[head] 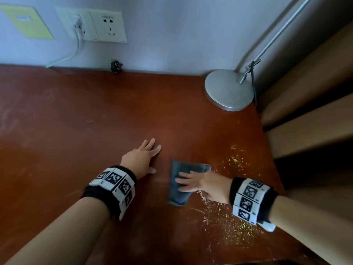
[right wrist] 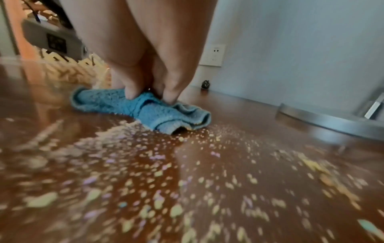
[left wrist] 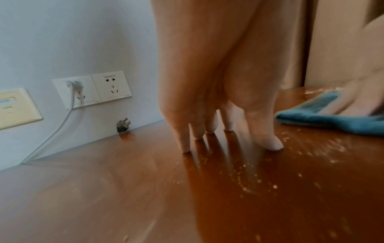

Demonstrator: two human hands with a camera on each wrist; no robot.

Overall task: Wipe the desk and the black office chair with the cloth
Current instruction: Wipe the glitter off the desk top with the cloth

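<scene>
A folded blue cloth (head: pixel 178 197) lies on the reddish-brown desk (head: pixel 76 131), right of centre. My right hand (head: pixel 193 181) presses down on the cloth with spread, fairly straight fingers; in the right wrist view the fingertips (right wrist: pixel 130 93) dig into the bunched cloth (right wrist: pixel 158 111). My left hand (head: pixel 145 153) rests flat on the bare desk just left of the cloth, fingers straight, holding nothing. In the left wrist view its fingertips (left wrist: pixel 185 146) touch the wood and the cloth (left wrist: pixel 332 121) lies at the right. Yellow crumbs (head: pixel 235 226) are scattered right of and behind the cloth. No chair is in view.
A silver lamp base (head: pixel 229 90) stands at the desk's back right corner, its arm rising to the right. Wall sockets (head: pixel 91 25) with a white plug and cable sit above the back edge, beside a black plug (head: pixel 116 66). Brown padded steps (head: pixel 305 115) border the right edge.
</scene>
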